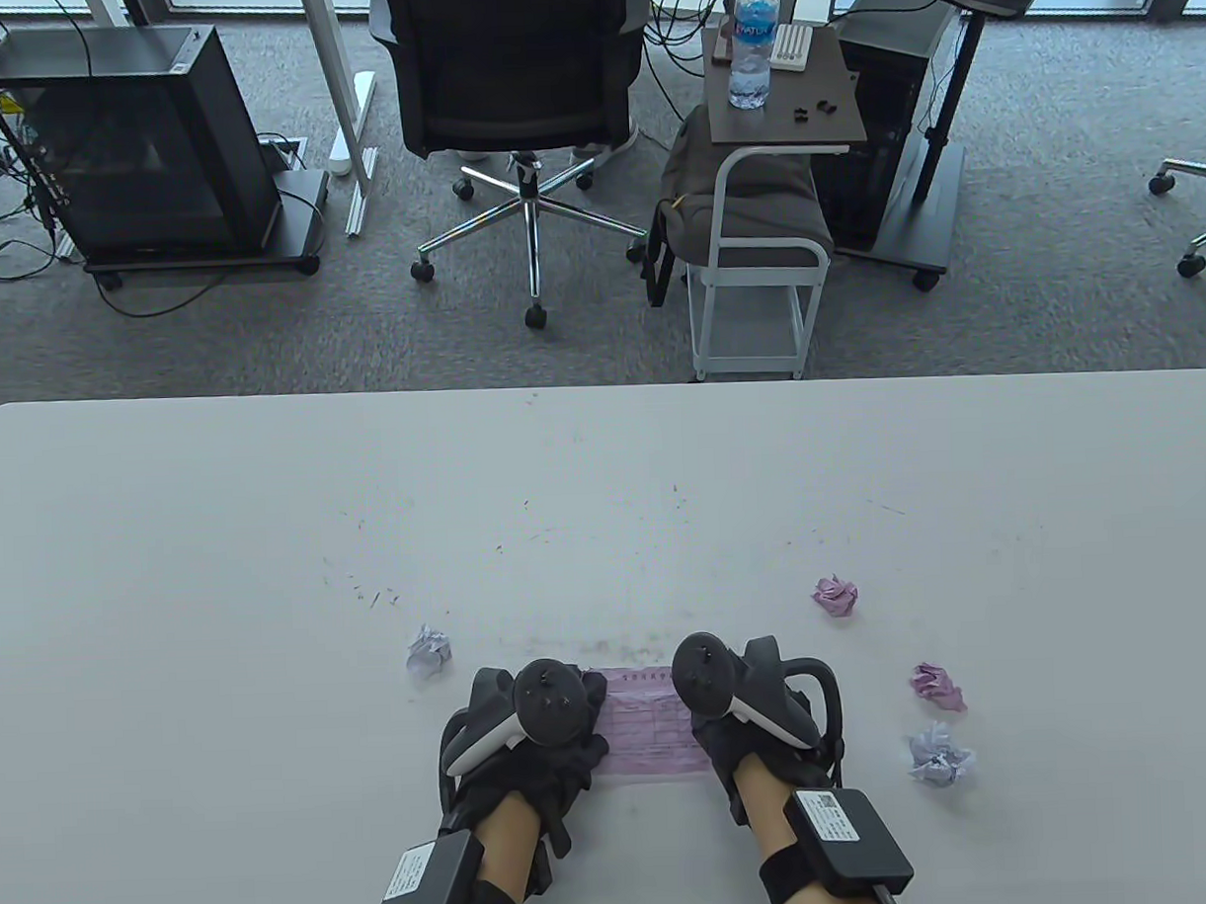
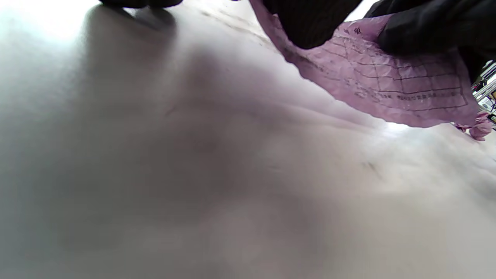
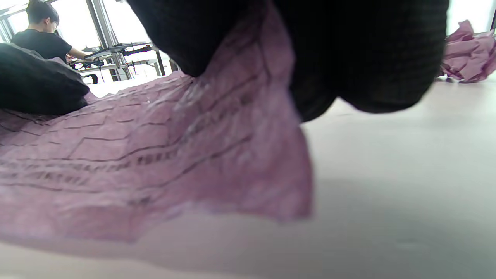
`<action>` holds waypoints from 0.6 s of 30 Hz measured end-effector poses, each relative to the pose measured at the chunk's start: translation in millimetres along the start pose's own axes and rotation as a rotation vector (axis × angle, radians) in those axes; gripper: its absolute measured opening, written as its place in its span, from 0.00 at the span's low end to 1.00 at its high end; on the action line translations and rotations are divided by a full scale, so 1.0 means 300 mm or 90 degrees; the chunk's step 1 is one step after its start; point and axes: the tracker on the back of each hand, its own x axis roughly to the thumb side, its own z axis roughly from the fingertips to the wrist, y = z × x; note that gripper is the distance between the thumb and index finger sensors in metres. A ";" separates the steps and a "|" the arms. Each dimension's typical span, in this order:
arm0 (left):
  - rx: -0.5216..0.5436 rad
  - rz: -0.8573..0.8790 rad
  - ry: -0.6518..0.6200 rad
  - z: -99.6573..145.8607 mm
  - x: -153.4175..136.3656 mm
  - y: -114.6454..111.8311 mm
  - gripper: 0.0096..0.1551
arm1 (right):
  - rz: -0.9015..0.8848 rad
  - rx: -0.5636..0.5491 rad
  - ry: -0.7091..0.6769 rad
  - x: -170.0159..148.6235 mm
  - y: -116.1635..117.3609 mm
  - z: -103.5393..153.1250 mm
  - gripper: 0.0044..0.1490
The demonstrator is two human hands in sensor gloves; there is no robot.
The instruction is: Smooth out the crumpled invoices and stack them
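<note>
With the pink invoice [image 1: 647, 732] lying near the table's [image 1: 272, 582] front edge, long axis left to right, the left hand [image 1: 534, 746] rests on its left end and the right hand [image 1: 746, 724] on its right end; from the wrist views gloved fingers [image 3: 368, 58] lie on the paper, but whether each grip is pressed flat or pinching the edge I cannot tell. Paper shows creases and its near right corner lifts off the table, so flattening looks unfinished. Four crumpled balls wait: one [image 1: 429, 651] nearer the left hand, three [image 1: 835, 595] [image 1: 937, 685] [image 1: 938, 757] nearer the right, so the right hand likely fetches next.
</note>
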 end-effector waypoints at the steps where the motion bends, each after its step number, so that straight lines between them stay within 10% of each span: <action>1: 0.000 -0.008 0.001 -0.007 0.000 0.001 0.37 | 0.001 0.000 -0.001 0.001 0.003 -0.009 0.25; 18: -0.018 -0.027 0.048 -0.024 -0.086 -0.036 0.38 | 0.075 0.013 -0.013 0.015 0.060 -0.062 0.24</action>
